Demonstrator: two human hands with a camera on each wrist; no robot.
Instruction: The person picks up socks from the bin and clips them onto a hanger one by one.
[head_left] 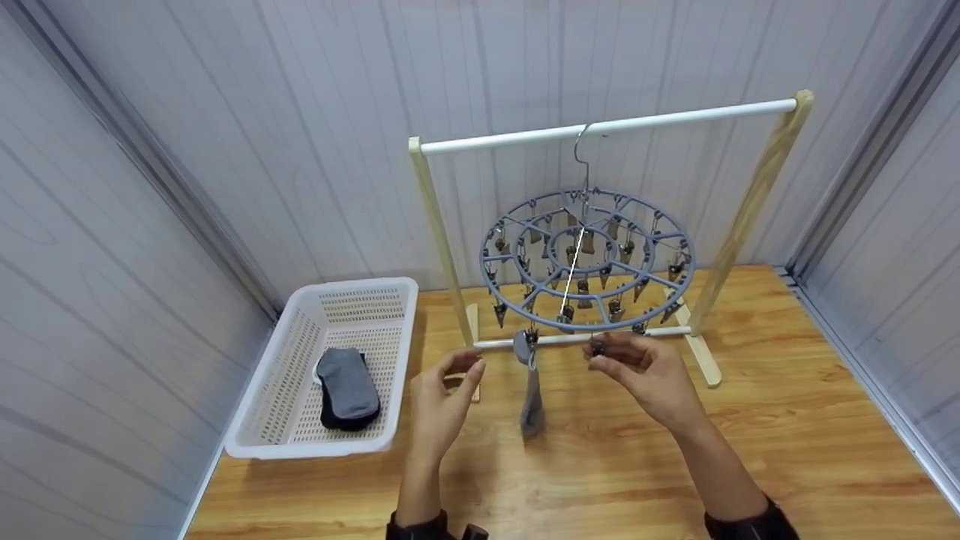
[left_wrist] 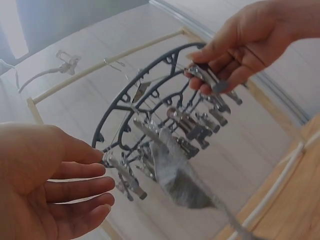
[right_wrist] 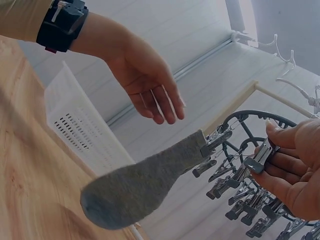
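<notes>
Head view high, forward and down; wrist views close, aslant; hanger (head_left: 587,269) in all.

I see my hanging sock (head_left: 531,405) is grey, the round clip hanger (head_left: 593,327) blue-grey, the basket (head_left: 322,450) and rail (head_left: 615,123) white, my table (head_left: 585,480) honey-brown with darker wood-grain streaks.

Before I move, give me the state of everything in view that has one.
Left hand: relaxed, holding nothing
Right hand: pinching a clip
That clip: no sock in it
Rack: standing upright
Hanger: hooked over the rack
Hung sock: clipped to the hanger, dangling
Basket: upright, uncovered
Loose socks: grey on black, lying in the basket
</notes>
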